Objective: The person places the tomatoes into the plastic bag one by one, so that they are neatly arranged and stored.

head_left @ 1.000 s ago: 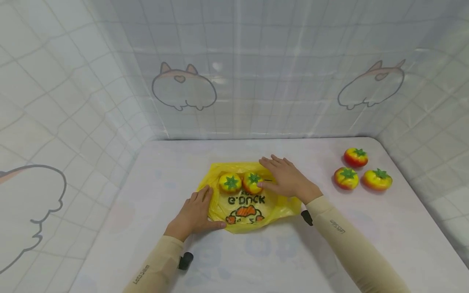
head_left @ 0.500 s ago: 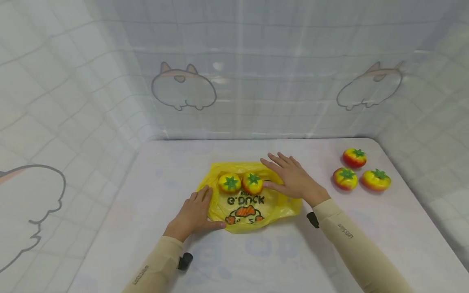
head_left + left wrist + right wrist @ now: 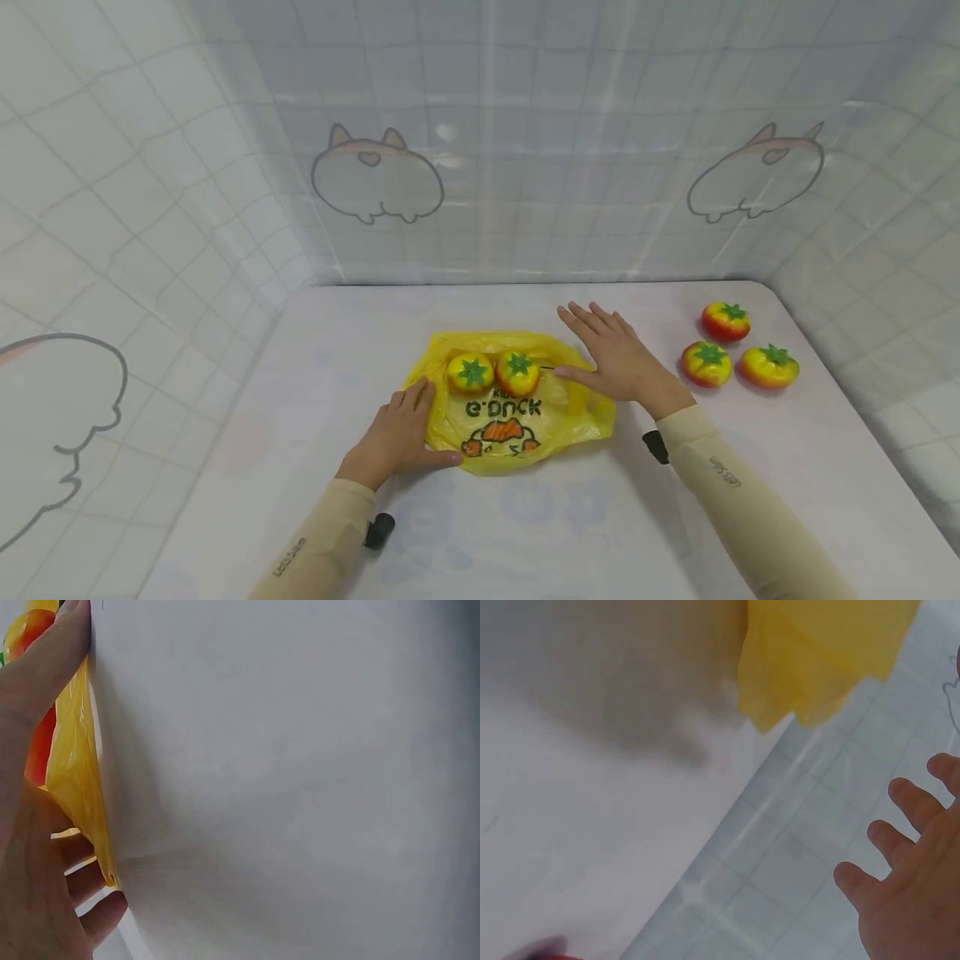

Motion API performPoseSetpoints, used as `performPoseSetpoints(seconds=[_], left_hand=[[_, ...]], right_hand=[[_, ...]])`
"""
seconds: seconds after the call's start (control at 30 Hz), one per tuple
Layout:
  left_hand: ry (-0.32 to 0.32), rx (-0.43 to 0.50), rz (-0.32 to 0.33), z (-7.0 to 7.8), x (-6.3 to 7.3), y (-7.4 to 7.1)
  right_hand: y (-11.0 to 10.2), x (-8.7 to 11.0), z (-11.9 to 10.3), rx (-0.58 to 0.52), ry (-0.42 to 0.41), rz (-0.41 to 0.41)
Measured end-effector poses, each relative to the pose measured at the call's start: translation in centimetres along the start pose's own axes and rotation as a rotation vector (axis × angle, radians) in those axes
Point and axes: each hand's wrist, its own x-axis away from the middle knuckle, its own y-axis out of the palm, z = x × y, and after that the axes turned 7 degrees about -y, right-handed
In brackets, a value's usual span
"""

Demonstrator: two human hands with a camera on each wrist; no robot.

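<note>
A yellow plastic bag [image 3: 577, 421] with printed lettering lies flat on the table. Two red-and-yellow toy tomatoes with green star-shaped tops, a left one [image 3: 471, 373] and a right one [image 3: 517, 374], sit side by side at its upper part. Along the bag's left edge rests my left hand [image 3: 397, 437], fingers extended and thumb at the near edge; the left wrist view shows the bag's yellow film [image 3: 75, 750] against that hand. My right hand [image 3: 618, 358] is spread out at the bag's upper right, apart from the tomatoes and holding nothing.
Three more toy tomatoes stand grouped at the table's right: a back one [image 3: 725, 322], a front-left one [image 3: 706, 365] and a front-right one [image 3: 769, 367]. A tiled-pattern curtain [image 3: 562, 233] with cartoon animals encloses the white table [image 3: 480, 542].
My right hand has moved right, away from the right-hand tomato on the bag, which its thumb overlapped earlier. The left hand stays where it was.
</note>
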Motion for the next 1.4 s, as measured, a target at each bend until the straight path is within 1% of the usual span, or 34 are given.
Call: performPoseSetpoints(seconds=[0.1, 0.3, 0.57, 0.67, 0.8, 1.1, 1.27, 1.4], left_hand=[[0.0, -0.001, -0.003, 0.0, 0.0, -0.1], [-0.005, -0.001, 0.0, -0.1, 0.0, 0.0], [0.006, -0.005, -0.01, 0.3, -0.2, -0.2], [0.006, -0.012, -0.002, 0.3, -0.3, -0.2], [-0.007, -0.019, -0.01, 0.2, -0.1, -0.2], [-0.012, -0.017, -0.012, 0.2, 0.0, -0.2], [-0.006, -0.013, -0.008, 0.2, 0.1, -0.3], [-0.006, -0.004, -0.01, 0.2, 0.2, -0.4]], right_hand=[[-0.2, 0.1, 0.3, 0.006, 0.0, 0.013], [-0.2, 0.5, 0.8, 0.01, 0.023, -0.006], [0.0, 2.6, 1.8, 0.007, 0.101, -0.016], [0.2, 2.9, 2.2, -0.003, 0.104, -0.005], [0.2, 3.0, 2.3, -0.004, 0.104, 0.013], [-0.2, 3.3, 2.5, -0.005, 0.119, -0.014], [-0.1, 4.0, 3.1, 0.004, 0.146, -0.01], [0.4, 4.8, 3.6, 0.007, 0.137, 0.009]])
